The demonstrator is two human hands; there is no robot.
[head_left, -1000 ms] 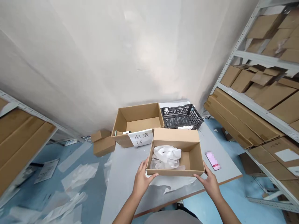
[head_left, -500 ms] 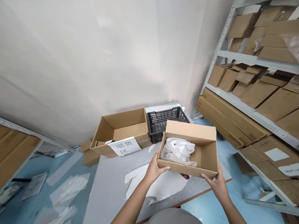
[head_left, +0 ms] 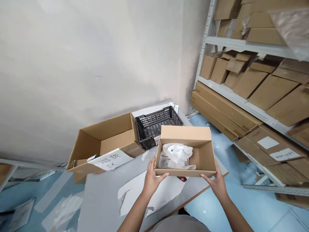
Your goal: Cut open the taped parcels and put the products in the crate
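Between my two hands I hold an open cardboard box [head_left: 185, 132], raised above the table, its back flap standing up. Crumpled white tissue paper [head_left: 177, 154] fills the left part of it; bare cardboard shows on the right. My left hand [head_left: 152, 178] grips the box's near left corner, thumb along the front wall. At the near right corner, my right hand [head_left: 217, 182] clasps the box in the same way. Beneath it, a torn white sheet [head_left: 164, 193] lies on the grey table [head_left: 96, 199]. A red and black object [head_left: 182, 178] pokes out under the box, mostly hidden.
A larger open carton [head_left: 106, 127] with a handwritten paper sign [head_left: 111, 160] stands at the table's left. Beside it is a black plastic crate [head_left: 156, 120]. Shelving [head_left: 231, 90] packed with cardboard boxes rises on the right. White scraps [head_left: 64, 209] lie on the blue floor.
My view has swung to the right, so the table and shelves sit further left in the picture. Both hands keep their hold on the box, which now looks more level.
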